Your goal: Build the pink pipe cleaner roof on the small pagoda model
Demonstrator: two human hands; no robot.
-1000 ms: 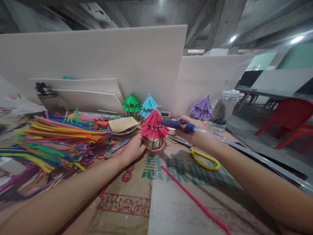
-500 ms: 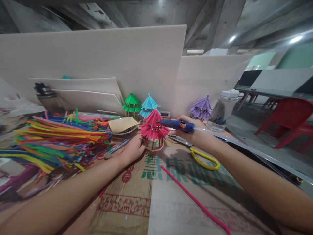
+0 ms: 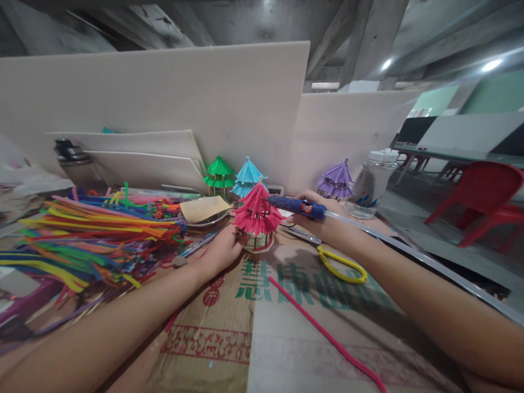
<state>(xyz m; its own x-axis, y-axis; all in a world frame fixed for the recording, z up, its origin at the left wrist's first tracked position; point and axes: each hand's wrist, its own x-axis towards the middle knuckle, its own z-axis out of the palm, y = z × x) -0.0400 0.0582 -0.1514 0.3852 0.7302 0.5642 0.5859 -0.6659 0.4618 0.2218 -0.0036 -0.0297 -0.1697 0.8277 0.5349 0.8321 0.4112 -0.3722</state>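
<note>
Suggest bracing the pink pavilion (image 3: 257, 210) firmly and steering the nozzle (image 3: 272, 201) lightly along its roof. Left hand (image 3: 224, 250): fingers pinched on the base (image 3: 257, 250). Right hand (image 3: 331, 205): fingers clamped around the glue gun (image 3: 291, 206). Pavilion stands between them, long axis vertical, peak up; gun near level, aimed left.

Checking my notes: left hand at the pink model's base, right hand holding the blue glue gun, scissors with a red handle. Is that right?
No: the head view shows the scissors with a yellow handle, not red. The left hand at the pink model's base and the right hand holding the blue glue gun are correct.
</note>
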